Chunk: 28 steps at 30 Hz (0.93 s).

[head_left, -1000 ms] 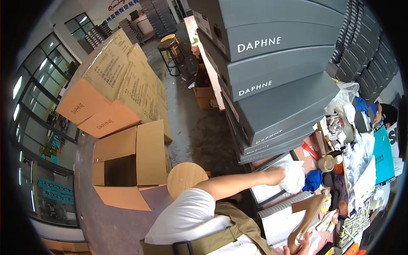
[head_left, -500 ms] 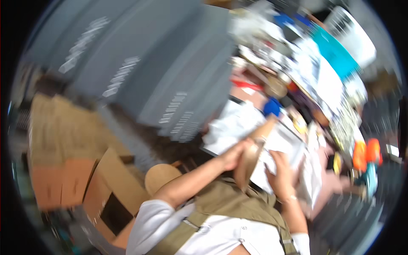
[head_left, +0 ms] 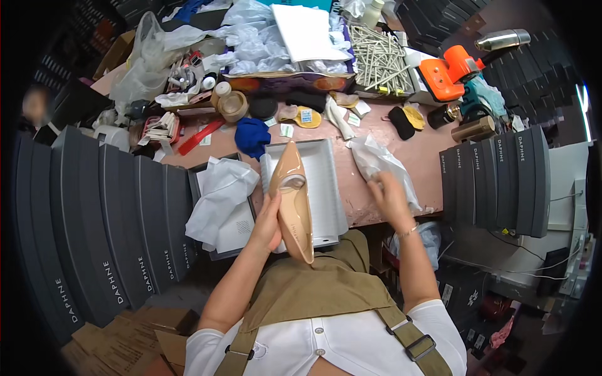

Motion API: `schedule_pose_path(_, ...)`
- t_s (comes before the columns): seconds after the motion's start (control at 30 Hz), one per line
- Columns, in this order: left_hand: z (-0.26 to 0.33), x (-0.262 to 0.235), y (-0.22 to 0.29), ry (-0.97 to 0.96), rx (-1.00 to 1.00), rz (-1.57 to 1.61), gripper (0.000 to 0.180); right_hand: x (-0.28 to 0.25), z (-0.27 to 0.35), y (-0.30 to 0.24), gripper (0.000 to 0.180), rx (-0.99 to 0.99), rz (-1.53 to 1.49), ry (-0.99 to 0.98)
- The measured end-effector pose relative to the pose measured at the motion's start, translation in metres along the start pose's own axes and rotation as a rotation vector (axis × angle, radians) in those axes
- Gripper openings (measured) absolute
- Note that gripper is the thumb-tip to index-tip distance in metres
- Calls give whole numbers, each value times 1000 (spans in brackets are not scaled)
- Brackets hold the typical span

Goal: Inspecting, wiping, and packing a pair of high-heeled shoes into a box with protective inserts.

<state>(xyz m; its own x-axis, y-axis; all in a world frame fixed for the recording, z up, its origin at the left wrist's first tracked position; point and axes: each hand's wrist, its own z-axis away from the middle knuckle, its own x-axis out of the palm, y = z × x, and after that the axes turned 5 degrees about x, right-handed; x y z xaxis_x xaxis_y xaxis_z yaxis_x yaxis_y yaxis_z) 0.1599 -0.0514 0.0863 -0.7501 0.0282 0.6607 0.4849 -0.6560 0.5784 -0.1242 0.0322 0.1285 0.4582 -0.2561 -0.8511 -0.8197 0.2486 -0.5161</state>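
My left hand (head_left: 268,224) grips a beige glossy pointed-toe shoe (head_left: 295,216) by its side. The toe points away from me, and a pale piece of padding shows in its opening. Behind the shoe lies a white-lined shoebox tray (head_left: 323,194). To the right, my right hand (head_left: 390,197) has bent fingers on a crumpled bundle of white tissue paper (head_left: 379,160); what is inside the bundle, if anything, is hidden. Left of the tray, more white tissue (head_left: 222,194) spills over a dark box (head_left: 241,241).
Grey shoeboxes stand in rows at left (head_left: 81,225) and right (head_left: 501,182). Across the pink table (head_left: 433,150) sit a blue cloth (head_left: 253,136), a red strip (head_left: 200,138), yellow sponges (head_left: 307,118), an orange heat-gun-like tool (head_left: 448,74) and a box of white sticks (head_left: 379,59).
My view has swung from the boxes at left to face the table. The shoe stays in my left hand, and my right hand is now farther right, at the tissue bundle.
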Motion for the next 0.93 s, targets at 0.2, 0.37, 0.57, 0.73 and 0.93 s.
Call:
schedule_pose_path(0.2,-2,16,-48,-19,212,-551,64,20,-17,122,41,117,646,-468)
schedule_pose_path(0.37,21,8,-34,-230,379,-754,83,-12,-11,89,41,263,37,-432)
schedule_pose_path(0.57,54,53,-15,-300,195,-171,88,14,18,-82,43,275,-927,-381)
schedule_pose_path(0.73,66,10,32,-167,411,-189,42,12,11,-119,58,144,-665,-107)
schedule_pose_path(0.93,69,-54,13,16,733,-452,58,46,-43,-119,27,-463,-254,-236)
